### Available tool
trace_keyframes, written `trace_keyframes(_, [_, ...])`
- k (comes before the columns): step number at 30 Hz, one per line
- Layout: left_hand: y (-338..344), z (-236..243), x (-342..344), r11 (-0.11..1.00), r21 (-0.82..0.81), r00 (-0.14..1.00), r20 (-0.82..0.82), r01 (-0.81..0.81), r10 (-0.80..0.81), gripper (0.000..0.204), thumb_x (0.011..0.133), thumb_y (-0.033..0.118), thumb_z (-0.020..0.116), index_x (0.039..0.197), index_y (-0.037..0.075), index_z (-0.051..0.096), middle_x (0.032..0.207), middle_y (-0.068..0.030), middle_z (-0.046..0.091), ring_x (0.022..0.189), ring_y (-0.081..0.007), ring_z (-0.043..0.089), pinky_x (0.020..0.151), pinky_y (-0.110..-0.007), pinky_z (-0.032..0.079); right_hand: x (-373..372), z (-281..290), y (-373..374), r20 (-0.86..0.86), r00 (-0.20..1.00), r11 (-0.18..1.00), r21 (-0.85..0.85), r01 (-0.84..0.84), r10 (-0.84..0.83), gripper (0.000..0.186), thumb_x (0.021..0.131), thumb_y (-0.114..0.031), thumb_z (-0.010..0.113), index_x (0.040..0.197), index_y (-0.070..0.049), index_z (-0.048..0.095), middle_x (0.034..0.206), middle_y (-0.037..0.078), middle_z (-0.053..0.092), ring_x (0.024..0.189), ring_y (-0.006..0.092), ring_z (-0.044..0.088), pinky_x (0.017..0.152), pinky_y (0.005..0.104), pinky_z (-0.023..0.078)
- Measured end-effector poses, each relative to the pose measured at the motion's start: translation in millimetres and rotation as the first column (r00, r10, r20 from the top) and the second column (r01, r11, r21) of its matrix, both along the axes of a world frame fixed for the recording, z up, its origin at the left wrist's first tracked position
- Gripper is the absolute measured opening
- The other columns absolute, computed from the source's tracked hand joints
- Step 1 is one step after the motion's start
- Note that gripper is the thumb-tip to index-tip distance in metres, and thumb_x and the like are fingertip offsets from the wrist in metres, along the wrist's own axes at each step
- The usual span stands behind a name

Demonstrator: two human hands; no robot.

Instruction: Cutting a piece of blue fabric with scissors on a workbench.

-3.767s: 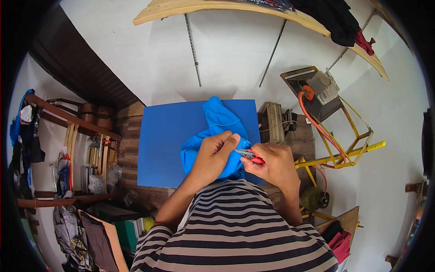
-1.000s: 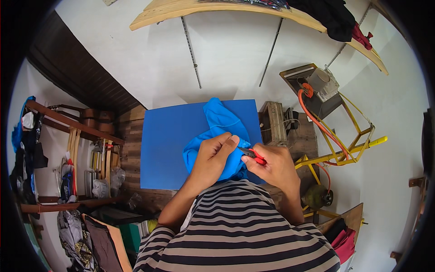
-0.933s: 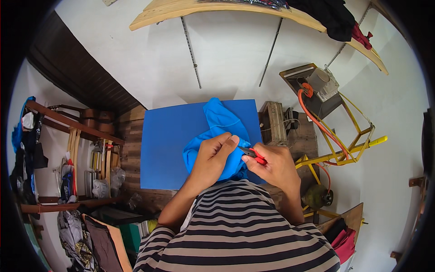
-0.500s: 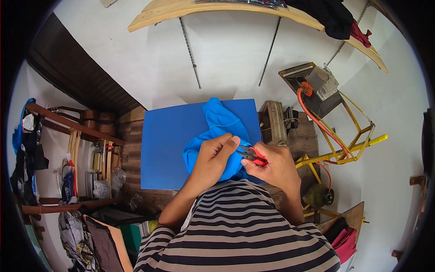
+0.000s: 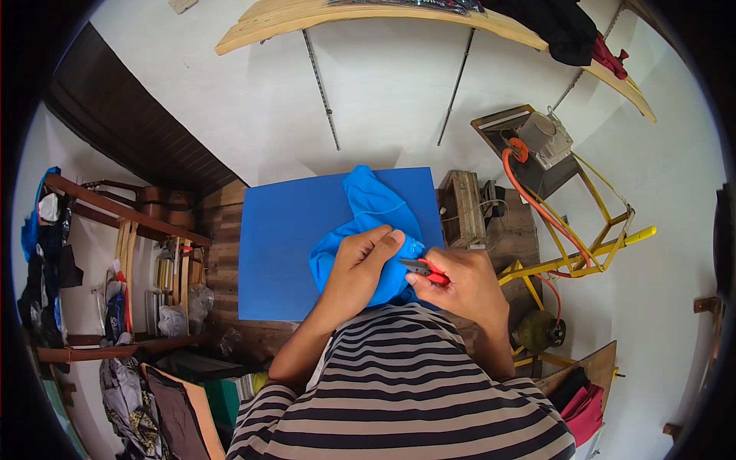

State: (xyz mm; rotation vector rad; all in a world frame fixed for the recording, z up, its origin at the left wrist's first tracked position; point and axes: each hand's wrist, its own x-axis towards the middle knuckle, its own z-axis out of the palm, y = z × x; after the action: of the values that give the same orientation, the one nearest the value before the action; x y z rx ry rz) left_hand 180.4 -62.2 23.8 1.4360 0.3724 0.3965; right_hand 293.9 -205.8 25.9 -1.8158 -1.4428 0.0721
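A bright blue cloth garment [image 5: 373, 208] lies bunched on a blue mat [image 5: 284, 245] over a wooden table. My left hand [image 5: 359, 264] presses on the cloth's near part and pinches its edge between thumb and fingers. My right hand [image 5: 460, 284] holds small red-handled snips [image 5: 423, 269], their metal tips pointing left at the pinched edge, right by my left thumb. My striped shirt hides the near rim of the mat.
A small wooden box [image 5: 464, 208] sits on the table right of the mat. A yellow metal frame [image 5: 594, 245] with an orange hose [image 5: 537, 207] stands at the right. Cluttered shelves [image 5: 115, 253] fill the left; a wooden shelf [image 5: 399, 15] runs above.
Both hands stay at the cloth's edge. The snips have shifted slightly against the pinched fabric; the cloth and mat have not moved.
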Motion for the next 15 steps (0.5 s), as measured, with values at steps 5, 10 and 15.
trace_keyframes(5, [1,3,-1,1.000,0.021,1.000,0.004,-0.018,0.018,0.033,0.096,0.019,0.051,0.066,0.007,0.045,0.063,0.0084,0.035,0.061,-0.0015,0.026,0.051,-0.023,0.021,-3,2,1,-0.023,0.997,0.998,-0.016,0.068,-0.069,0.033,0.076,-0.026,0.075,0.069,-0.004,0.051,0.055,0.010,0.054,0.048,0.0278,0.056,0.046,0.0353,0.043])
trace_keyframes(10, [1,1,0,0.998,0.056,1.000,-0.014,-0.022,0.023,0.034,0.097,0.020,0.052,0.066,0.007,0.045,0.062,0.0089,0.034,0.060,-0.0014,0.026,0.050,-0.023,0.021,2,9,-4,-0.018,0.999,0.994,-0.104,0.032,-0.034,0.032,0.076,-0.027,0.074,0.073,-0.004,0.053,0.057,0.010,0.057,0.050,0.0282,0.058,0.047,0.0356,0.045])
trace_keyframes(15, [3,-2,0,0.998,0.050,0.999,0.011,-0.032,0.032,0.034,0.097,0.020,0.052,0.066,0.007,0.045,0.062,0.0090,0.033,0.060,-0.0011,0.026,0.050,-0.022,0.020,2,9,-3,-0.142,0.990,0.999,-0.049,0.011,-0.018,0.031,0.075,-0.027,0.074,0.072,-0.003,0.055,0.057,0.010,0.057,0.050,0.0293,0.058,0.047,0.0364,0.044])
